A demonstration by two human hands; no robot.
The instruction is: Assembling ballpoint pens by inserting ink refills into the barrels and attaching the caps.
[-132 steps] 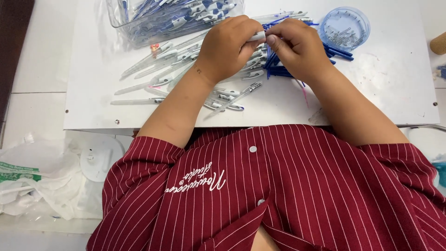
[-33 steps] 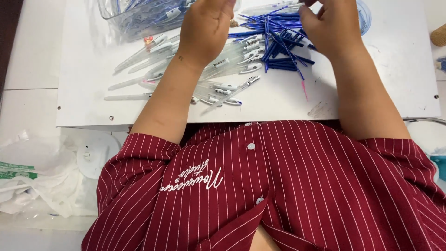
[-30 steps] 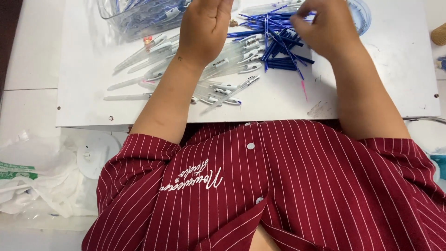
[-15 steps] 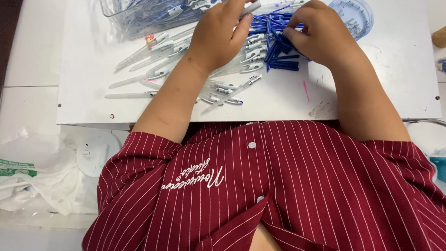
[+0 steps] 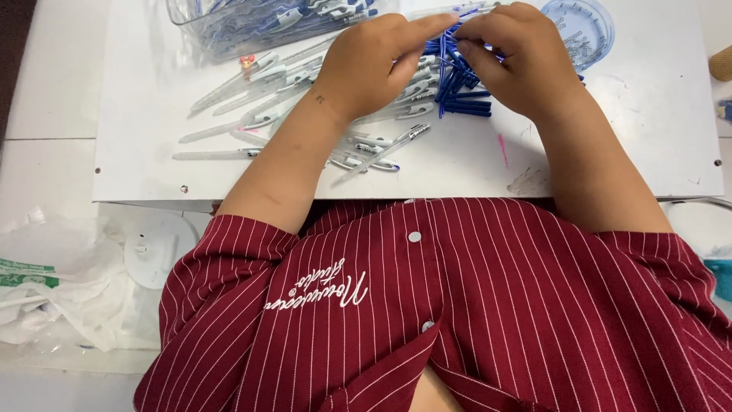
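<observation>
Fitting a clear pen barrel (image 5: pixel 450 11) over the blue refills (image 5: pixel 457 84).
My left hand (image 5: pixel 374 61) and right hand (image 5: pixel 518 57) both pinch it, I think; I'd keep it steady and aligned.

Left hand (image 5: pixel 374 61) and right hand (image 5: pixel 518 57) fingertip to fingertip, forearms outstretched.

A white board (image 5: pixel 633 145) is lying flat on a pale tabletop (image 5: pixel 46 99), carrying the work. Clear pen barrels (image 5: pixel 252 114) are lying scattered across its left half, with a heap of blue pen parts (image 5: pixel 461 95) sitting just right of them. A clear plastic bag (image 5: pixel 244 27) of pens is resting at the far edge, a round blue lid (image 5: pixel 587 27) (holding tiny parts) beside it. A crumpled white bag (image 5: pixel 53 282) is lying on the tabletop's near left.
</observation>
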